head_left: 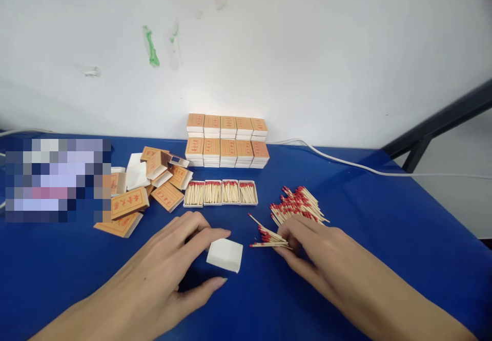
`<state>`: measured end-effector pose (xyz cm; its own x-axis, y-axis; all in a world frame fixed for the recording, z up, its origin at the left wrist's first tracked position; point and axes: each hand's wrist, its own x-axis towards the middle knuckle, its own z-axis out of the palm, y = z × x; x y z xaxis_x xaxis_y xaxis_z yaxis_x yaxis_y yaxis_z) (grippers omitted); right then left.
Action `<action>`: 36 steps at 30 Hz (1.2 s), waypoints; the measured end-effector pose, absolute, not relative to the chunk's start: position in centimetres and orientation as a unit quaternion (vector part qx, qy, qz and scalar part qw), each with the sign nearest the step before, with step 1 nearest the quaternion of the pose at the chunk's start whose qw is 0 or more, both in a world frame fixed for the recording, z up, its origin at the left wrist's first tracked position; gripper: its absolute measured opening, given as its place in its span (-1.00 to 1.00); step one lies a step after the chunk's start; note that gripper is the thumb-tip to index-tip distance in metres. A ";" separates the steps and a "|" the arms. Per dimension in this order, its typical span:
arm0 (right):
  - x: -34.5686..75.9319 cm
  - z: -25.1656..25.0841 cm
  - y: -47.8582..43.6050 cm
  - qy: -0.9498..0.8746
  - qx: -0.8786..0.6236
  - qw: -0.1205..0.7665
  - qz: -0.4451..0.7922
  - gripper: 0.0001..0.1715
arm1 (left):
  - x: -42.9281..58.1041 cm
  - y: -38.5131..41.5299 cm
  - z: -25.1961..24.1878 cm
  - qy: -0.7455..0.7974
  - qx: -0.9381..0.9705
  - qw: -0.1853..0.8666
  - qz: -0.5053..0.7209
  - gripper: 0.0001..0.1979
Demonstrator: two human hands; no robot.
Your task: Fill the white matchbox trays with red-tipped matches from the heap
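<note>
My left hand (169,264) is beside a small white matchbox tray (226,255) lying on the blue table. Its index finger reaches along the tray's far edge, and its thumb is spread a little apart from the near edge. My right hand (311,248) pinches a small bunch of red-tipped matches (272,239), heads pointing left. Right behind that hand is a loose pile of matches (298,205). Several open trays filled with matches (213,192) stand in a row beyond the white tray.
Closed matchboxes (227,148) are stacked in two rows near the wall. Matchbox sleeves (128,202) lie in a heap at left, beside a blurred-out object (54,177). A white cable (346,164) runs along the back right, near a dark metal bar (442,120).
</note>
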<state>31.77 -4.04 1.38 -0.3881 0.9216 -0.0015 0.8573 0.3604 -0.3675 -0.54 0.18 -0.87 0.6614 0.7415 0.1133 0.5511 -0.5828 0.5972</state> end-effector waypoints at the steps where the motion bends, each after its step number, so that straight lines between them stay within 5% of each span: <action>1: 32.1 1.4 -4.2 -0.814 -0.548 0.104 0.160 -0.86 | -0.5 0.3 -0.8 0.369 0.869 0.277 0.176 -0.56; 17: 29.8 3.4 -3.4 -0.796 -0.552 0.149 0.200 -0.90 | 0.0 0.4 -0.8 0.353 0.868 0.294 0.187 -0.75; 29: 24.7 2.1 -2.6 -0.912 -0.401 0.082 -0.004 -0.77 | 0.2 0.2 -1.2 0.370 0.853 0.313 0.192 -0.82; 36: 24.8 1.5 -2.3 -0.914 -0.397 0.078 -0.004 -0.73 | 0.0 0.2 -1.4 0.366 0.855 0.321 0.176 -0.85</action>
<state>24.77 -2.29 1.49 -0.6721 0.7259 0.1463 0.7273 0.6842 -0.0541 -0.01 0.20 -1.40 0.6692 0.7401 0.0661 0.5136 -0.5250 0.6787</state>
